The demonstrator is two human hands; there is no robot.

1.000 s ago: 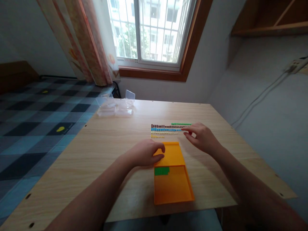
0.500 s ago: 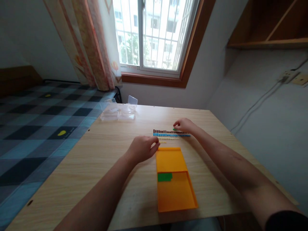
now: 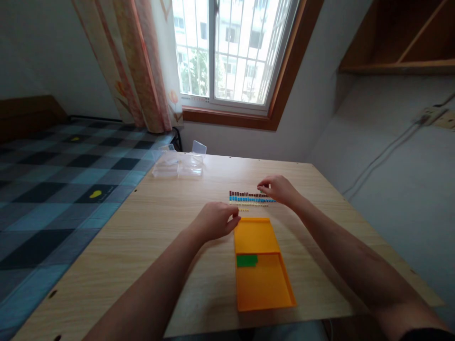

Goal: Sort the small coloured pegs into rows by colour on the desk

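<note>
My right hand (image 3: 279, 188) is at the far right end of the rows, its fingertips closed in a pinch. A tiny green piece (image 3: 262, 191) shows at those fingertips. My left hand (image 3: 217, 220) hovers by the upper left corner of a yellow-orange tray (image 3: 266, 284), thumb and fingers curled together; what they hold, if anything, is hidden. Green blocks (image 3: 246, 260) lie joined along the upper left of the tray's lower section. Beyond the tray run rows of small pieces: dark brown (image 3: 240, 193), blue (image 3: 245, 199), pale yellow (image 3: 250, 204), and a short yellow row (image 3: 243, 210).
Clear plastic boxes (image 3: 177, 166) with raised lids stand at the table's back left. The wooden table (image 3: 159, 213) borders a bed with a checked cover (image 3: 81, 161) on the left. A window is ahead; a wall with a cable (image 3: 387, 151) is at right.
The camera view has shifted slightly, moving the scene rightward. My right fingers have closed over the green pieces beside the brown row. My left hand stays by the tray corner.
</note>
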